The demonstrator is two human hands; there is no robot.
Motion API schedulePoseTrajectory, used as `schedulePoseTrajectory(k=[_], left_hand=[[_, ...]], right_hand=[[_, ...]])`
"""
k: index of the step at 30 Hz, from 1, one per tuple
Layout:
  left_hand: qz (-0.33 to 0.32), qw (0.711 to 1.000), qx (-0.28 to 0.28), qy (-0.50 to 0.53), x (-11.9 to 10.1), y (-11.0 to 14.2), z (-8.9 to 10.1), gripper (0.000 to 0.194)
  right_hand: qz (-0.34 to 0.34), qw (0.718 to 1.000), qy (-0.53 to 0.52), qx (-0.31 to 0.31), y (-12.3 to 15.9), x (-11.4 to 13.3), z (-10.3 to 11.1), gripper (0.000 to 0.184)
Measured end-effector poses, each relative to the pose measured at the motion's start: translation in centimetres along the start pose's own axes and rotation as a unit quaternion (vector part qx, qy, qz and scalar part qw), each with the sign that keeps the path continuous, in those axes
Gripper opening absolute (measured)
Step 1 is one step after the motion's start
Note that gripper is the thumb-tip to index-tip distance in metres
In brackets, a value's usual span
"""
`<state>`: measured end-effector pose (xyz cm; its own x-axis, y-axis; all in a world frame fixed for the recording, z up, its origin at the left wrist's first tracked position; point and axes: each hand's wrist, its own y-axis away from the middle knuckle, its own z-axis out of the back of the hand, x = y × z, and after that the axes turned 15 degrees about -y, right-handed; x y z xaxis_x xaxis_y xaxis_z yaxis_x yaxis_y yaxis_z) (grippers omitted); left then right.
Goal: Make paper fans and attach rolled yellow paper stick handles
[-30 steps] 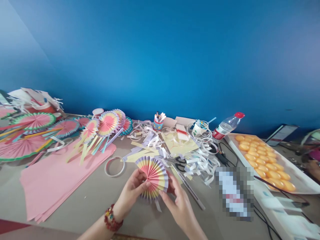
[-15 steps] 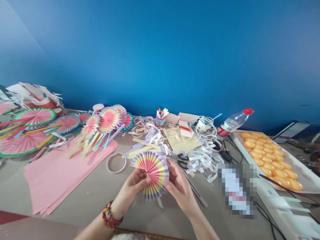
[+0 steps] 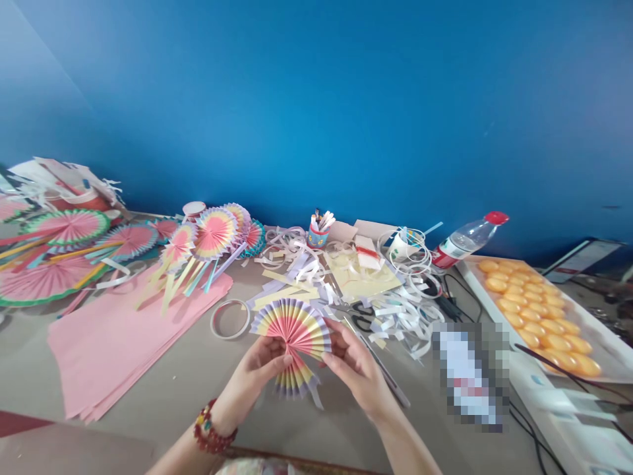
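A pleated paper fan (image 3: pixel 291 323), pink at the centre with yellow and lilac bands, is held between my hands above the table. My left hand (image 3: pixel 267 363) grips it near its centre, thumb on the front. At the right edge, my right hand (image 3: pixel 353 363) has the pleats between thumb and fingers. A gap shows in the fan's lower right, and a pale strip (image 3: pixel 315 396) hangs below. Just left of the fan lies a roll of tape (image 3: pixel 213 322). Beyond my right hand are black-handled scissors (image 3: pixel 364 318) and a slim metallic tool (image 3: pixel 390 379).
Pink paper sheets (image 3: pixel 109 356) and finished paper fans (image 3: pixel 215 232) lie left. Paper strips (image 3: pixel 405 323) are heaped behind my hands, near a pen cup (image 3: pixel 318 235). A bottle (image 3: pixel 467 241), a tray of yellow oval pieces (image 3: pixel 613 356) and cables (image 3: pixel 527 422) occupy the right.
The paper fan has turned in my hands, and a gap between its pleats has opened at the lower right. The view has shifted slightly, moving the surroundings a little up and right.
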<state>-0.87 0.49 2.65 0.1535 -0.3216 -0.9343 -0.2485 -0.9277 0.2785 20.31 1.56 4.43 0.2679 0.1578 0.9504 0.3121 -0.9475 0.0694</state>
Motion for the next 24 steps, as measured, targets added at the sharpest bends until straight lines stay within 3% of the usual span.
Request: schedulePoseTrajectory(k=[4, 7, 9, 12, 14, 16, 18, 20, 24], left_hand=[[-0.010, 1.000, 0.018, -0.018, 0.4, 0.2, 0.4, 0.031], [0.008, 1.000, -0.011, -0.017, 0.6, 0.8, 1.3, 0.032], [0.031, 0.997, -0.077, -0.010, 0.6, 1.5, 2.8, 0.033], [0.046, 0.973, -0.225, 0.015, 0.2, 2.8, 5.6, 0.044], [0.023, 0.951, -0.307, 0.031, -0.2, 3.5, 7.1, 0.050], [0.009, 0.939, -0.343, 0.036, -0.4, 4.0, 7.6, 0.053], [0.023, 0.945, -0.325, 0.029, -0.3, 4.1, 7.0, 0.055], [0.047, 0.963, -0.264, 0.019, 0.1, 3.9, 5.6, 0.054], [0.058, 0.985, -0.162, 0.024, 1.2, 2.7, 3.0, 0.046]], right_hand=[[0.006, 1.000, -0.007, -0.008, -0.2, -0.1, 0.0, 0.052], [-0.002, 0.998, 0.057, 0.001, 0.1, -0.3, 0.2, 0.048], [-0.022, 0.991, 0.134, 0.011, 0.5, -0.5, 0.5, 0.041], [-0.038, 0.972, 0.234, 0.009, 0.8, -0.8, 1.2, 0.029], [-0.010, 0.958, 0.286, 0.011, 0.3, -0.8, 1.6, 0.021], [0.043, 0.936, 0.348, 0.025, -0.7, -0.7, 2.0, 0.019], [0.099, 0.897, 0.430, 0.039, -2.3, -0.6, 2.2, 0.018], [0.139, 0.854, 0.500, 0.047, -3.8, -0.7, 2.3, 0.018], [0.160, 0.829, 0.531, 0.074, -5.7, -1.5, 1.9, 0.014]])
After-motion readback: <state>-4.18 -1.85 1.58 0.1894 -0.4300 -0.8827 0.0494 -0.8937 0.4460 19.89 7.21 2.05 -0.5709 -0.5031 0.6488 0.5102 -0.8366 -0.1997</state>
